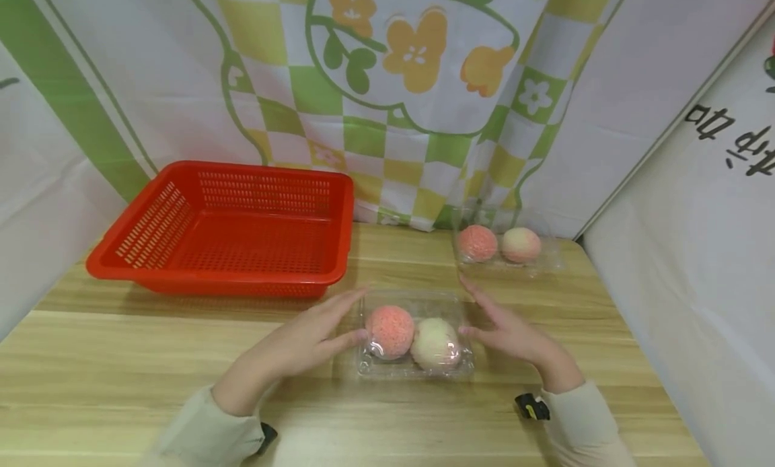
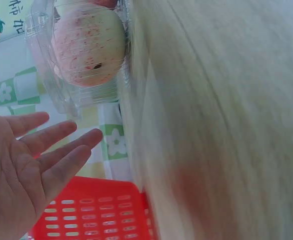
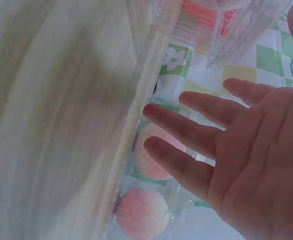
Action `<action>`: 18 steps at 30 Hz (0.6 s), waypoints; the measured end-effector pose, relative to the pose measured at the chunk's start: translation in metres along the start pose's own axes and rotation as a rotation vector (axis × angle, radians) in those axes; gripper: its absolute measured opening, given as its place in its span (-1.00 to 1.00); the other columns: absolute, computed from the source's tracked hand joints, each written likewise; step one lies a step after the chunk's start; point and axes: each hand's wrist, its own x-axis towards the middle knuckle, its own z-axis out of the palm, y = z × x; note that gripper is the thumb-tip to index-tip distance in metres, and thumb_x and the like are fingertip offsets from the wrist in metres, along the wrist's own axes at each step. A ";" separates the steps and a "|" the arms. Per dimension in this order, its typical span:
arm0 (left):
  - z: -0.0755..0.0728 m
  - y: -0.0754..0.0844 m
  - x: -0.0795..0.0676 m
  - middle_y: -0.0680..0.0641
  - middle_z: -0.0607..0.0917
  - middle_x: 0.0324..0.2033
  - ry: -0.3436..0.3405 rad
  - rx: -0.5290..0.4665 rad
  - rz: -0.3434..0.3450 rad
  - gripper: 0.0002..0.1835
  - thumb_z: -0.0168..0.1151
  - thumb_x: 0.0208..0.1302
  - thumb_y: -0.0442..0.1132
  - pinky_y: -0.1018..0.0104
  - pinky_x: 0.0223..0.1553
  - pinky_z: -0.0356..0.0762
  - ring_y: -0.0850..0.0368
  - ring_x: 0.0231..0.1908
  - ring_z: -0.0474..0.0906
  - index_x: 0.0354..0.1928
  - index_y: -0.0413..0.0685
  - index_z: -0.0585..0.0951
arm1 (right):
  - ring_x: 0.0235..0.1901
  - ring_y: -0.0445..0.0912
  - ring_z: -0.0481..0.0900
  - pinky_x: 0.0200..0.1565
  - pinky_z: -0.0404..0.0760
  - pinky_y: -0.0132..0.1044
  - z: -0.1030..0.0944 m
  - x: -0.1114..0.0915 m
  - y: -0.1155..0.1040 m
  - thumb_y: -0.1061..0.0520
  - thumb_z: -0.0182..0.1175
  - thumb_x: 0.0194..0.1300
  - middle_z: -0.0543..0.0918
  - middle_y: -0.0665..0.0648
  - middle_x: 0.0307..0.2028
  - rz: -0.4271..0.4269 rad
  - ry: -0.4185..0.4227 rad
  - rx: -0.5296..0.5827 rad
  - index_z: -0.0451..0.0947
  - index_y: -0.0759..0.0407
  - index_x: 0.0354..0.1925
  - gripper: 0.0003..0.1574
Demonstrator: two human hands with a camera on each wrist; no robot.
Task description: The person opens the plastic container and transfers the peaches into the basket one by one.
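Observation:
On the wooden table in the head view lies a clear plastic clamshell box, closed, holding a coral-pink peach and a paler, cream peach. My left hand flanks the box's left side, its fingers extended, the thumb tip right by the edge. Across from it, my right hand stands at the box's right side with fingers straight and spread. Whether either thumb touches the plastic, I cannot tell. Both palms appear bare in the wrist views, with the left hand and the right hand gripping nothing.
A red perforated plastic basket stands at the back left. Near the back right corner sits a second clear box with two peaches. A patterned curtain hangs along the table's rear edge, and white panels border both sides.

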 end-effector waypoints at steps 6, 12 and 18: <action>0.003 -0.008 0.000 -0.17 0.13 0.53 0.016 -0.050 -0.078 -0.21 -0.04 0.44 0.29 -0.35 0.41 0.09 -0.29 0.50 0.07 0.57 0.20 0.04 | 0.46 0.37 0.10 0.40 0.14 0.33 0.006 0.004 -0.001 -0.09 0.33 0.28 -0.05 0.36 0.55 -0.010 -0.039 0.030 -0.16 0.22 0.57 0.20; 0.005 -0.012 0.004 -0.30 0.17 0.49 -0.033 -0.075 -0.147 -0.09 0.00 0.42 0.28 -0.27 0.45 0.06 -0.32 0.48 0.11 0.56 -0.15 0.03 | 0.37 0.39 0.27 0.31 0.31 0.34 0.006 0.005 0.000 -0.07 0.34 0.28 0.09 0.41 0.50 -0.011 -0.066 0.064 -0.11 0.25 0.55 0.17; 0.004 -0.010 0.012 -0.27 0.61 0.08 -0.072 -0.110 -0.141 -0.17 0.13 0.37 0.24 -0.11 0.14 0.53 -0.17 0.08 0.56 0.40 -0.28 0.31 | 0.30 0.44 0.34 0.25 0.39 0.34 0.005 0.004 0.002 -0.03 0.34 0.29 0.19 0.50 0.43 0.008 -0.080 0.120 -0.21 0.22 0.57 0.22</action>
